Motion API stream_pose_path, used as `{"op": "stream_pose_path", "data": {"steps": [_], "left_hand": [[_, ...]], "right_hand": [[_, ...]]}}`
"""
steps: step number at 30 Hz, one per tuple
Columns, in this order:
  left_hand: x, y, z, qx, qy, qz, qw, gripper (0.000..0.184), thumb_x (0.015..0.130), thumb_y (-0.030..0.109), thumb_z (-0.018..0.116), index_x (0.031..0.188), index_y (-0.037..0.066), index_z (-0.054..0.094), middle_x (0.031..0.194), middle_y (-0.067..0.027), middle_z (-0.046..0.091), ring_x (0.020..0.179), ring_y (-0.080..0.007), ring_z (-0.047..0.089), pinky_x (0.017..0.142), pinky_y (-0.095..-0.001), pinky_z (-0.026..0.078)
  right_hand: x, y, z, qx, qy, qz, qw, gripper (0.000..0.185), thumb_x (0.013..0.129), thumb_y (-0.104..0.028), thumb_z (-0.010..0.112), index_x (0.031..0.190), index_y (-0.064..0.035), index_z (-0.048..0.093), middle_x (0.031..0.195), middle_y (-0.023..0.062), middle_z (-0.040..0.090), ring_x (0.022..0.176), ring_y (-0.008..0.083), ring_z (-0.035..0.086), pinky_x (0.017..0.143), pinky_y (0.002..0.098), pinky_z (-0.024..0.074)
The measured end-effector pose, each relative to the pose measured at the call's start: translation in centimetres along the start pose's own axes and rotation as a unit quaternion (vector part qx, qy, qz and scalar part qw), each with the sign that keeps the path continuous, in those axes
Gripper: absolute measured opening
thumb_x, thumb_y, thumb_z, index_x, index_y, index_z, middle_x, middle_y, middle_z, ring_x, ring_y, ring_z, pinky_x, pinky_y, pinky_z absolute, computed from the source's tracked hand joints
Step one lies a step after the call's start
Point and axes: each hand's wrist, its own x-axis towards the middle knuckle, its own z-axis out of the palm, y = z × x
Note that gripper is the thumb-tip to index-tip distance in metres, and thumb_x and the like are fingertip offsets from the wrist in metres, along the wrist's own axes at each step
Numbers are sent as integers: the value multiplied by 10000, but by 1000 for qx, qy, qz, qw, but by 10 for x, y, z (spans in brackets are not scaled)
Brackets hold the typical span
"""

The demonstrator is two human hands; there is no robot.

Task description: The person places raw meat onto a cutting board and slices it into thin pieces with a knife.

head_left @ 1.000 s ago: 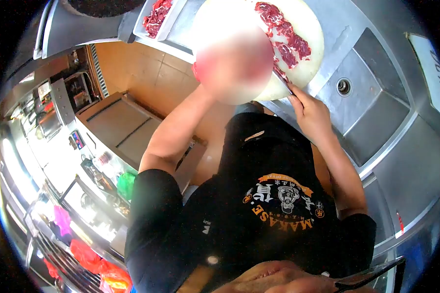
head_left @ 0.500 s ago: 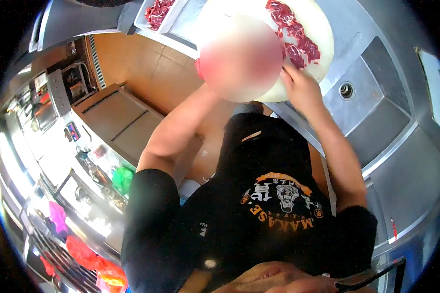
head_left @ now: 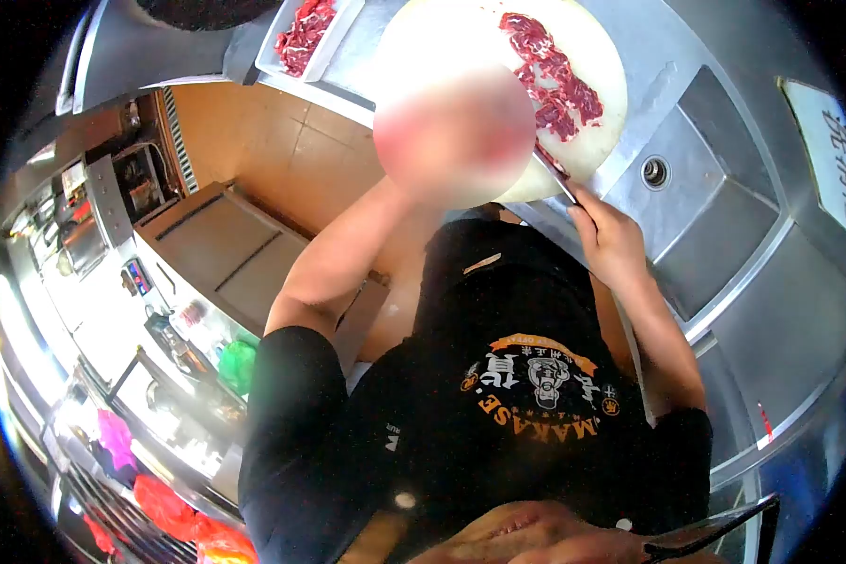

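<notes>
My right hand [head_left: 611, 240] is closed round the handle of a knife [head_left: 556, 171], whose blade points up and left over the edge of a round white cutting board [head_left: 603, 56]. A reddish bit clings along the blade. My left hand [head_left: 446, 155] is over the board's near left part, covered by a round blur that hides its fingers. Red shows through the blur, probably meat, but I cannot make out whether the hand grips it. Thin slices of red raw meat [head_left: 553, 75] lie in a strip on the board, beyond the knife.
A white tray [head_left: 334, 42] of cut red meat stands left of the board. On the right is a metal sink with a drain [head_left: 656, 172]. A brown box-like unit [head_left: 226, 235] stands at left, near a bright shelf with a green bag [head_left: 238, 367].
My right hand has drawn back, down and to the right, so more of the knife's blade shows. My left hand stays about where it was. The whole view has shifted slightly.
</notes>
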Motion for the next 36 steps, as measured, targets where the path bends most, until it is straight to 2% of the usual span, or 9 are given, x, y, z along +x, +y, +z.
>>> {"op": "stream_pose_path", "data": {"steps": [9, 16, 21, 23, 26, 28, 30, 32, 36], "left_hand": [[4, -4, 1, -56, 10, -4, 998, 196, 839, 217, 783, 1032, 180, 786, 1123, -49, 675, 1027, -312, 618, 899, -445, 516], [3, -3, 1, -63, 7, -16, 998, 263, 835, 214, 784, 1098, 206, 785, 1186, -59, 669, 1102, -322, 619, 941, -448, 514], [0, -9, 6, -51, 28, -6, 998, 277, 838, 214, 778, 1111, 176, 782, 1245, -75, 664, 1136, -332, 619, 955, -458, 516], [0, -10, 6, -40, 26, 5, 999, 275, 839, 208, 775, 1111, 167, 781, 1249, -78, 663, 1128, -331, 623, 954, -461, 517], [-1, -5, 2, -41, 47, -5, 998, 278, 833, 204, 780, 1109, 164, 776, 1223, -80, 669, 1100, -316, 627, 944, -458, 523], [-5, -6, 4, -45, 64, -13, 997, 296, 825, 214, 790, 1117, 164, 772, 1203, -75, 669, 1085, -306, 627, 941, -451, 525], [-5, -7, 8, -47, 70, -12, 996, 291, 828, 218, 789, 1113, 163, 771, 1187, -74, 666, 1080, -310, 626, 933, -449, 526], [-5, -6, 8, -35, 61, -13, 997, 279, 830, 220, 787, 1103, 164, 771, 1167, -73, 664, 1072, -315, 626, 925, -448, 528], [0, -4, 3, -12, 44, -1, 999, 243, 836, 221, 783, 1074, 172, 773, 1128, -69, 663, 1051, -327, 629, 907, -446, 530]], "right_hand": [[60, -16, 24, 2, -23, 11, 1000, 341, 1040, -347, 609, 1329, -180, 682, 1003, 154, 755, 858, 409, 720, 735, 499, 571], [8, 5, 16, -22, -2, 37, 999, 379, 1049, -400, 579, 1374, -222, 657, 1035, 182, 747, 885, 424, 719, 748, 511, 574], [135, -19, 49, 7, -53, 20, 998, 426, 1046, -473, 550, 1361, -210, 663, 1115, 163, 749, 962, 414, 718, 821, 508, 576], [181, -14, 58, 69, -16, -30, 997, 445, 1049, -500, 529, 1337, -197, 680, 1122, 170, 745, 998, 409, 713, 861, 473, 571], [168, -23, 38, 110, 102, 12, 989, 437, 1056, -491, 530, 1321, -184, 692, 1113, 180, 746, 1031, 407, 705, 880, 455, 563], [129, -16, 20, 123, 45, 73, 989, 413, 1057, -458, 551, 1328, -179, 689, 1123, 181, 745, 1038, 405, 706, 878, 453, 561], [81, -6, 12, 45, 59, -3, 997, 378, 1056, -406, 576, 1321, -160, 688, 1125, 175, 747, 1024, 403, 712, 864, 453, 565], [47, -18, -4, 18, -40, 52, 998, 350, 1050, -367, 599, 1314, -156, 690, 1129, 170, 748, 1002, 391, 723, 834, 452, 576], [9, -4, 1, -25, 2, -10, 1000, 333, 1040, -347, 616, 1328, -194, 683, 1115, 174, 750, 933, 380, 735, 764, 476, 584]]}}
